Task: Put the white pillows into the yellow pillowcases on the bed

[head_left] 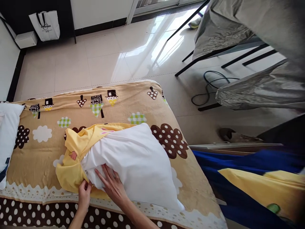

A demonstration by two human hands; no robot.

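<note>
A white pillow (135, 159) lies on the bed, its left end partly inside a yellow pillowcase (76, 149) that is bunched around it. My left hand (84, 192) pinches the lower edge of the yellow pillowcase at the pillow's near left corner. My right hand (111, 183) lies flat on the white pillow beside it, fingers stretched out and pressing on the fabric just at the pillowcase opening.
The bed carries a tan patterned blanket (95, 105) with a brown dotted border. Another white pillow (8, 136) sits at the far left. To the right are blue and yellow bedding (257, 181), a black-framed rack with grey covers (233, 31), cables and a white bag (46, 25) on the tiled floor.
</note>
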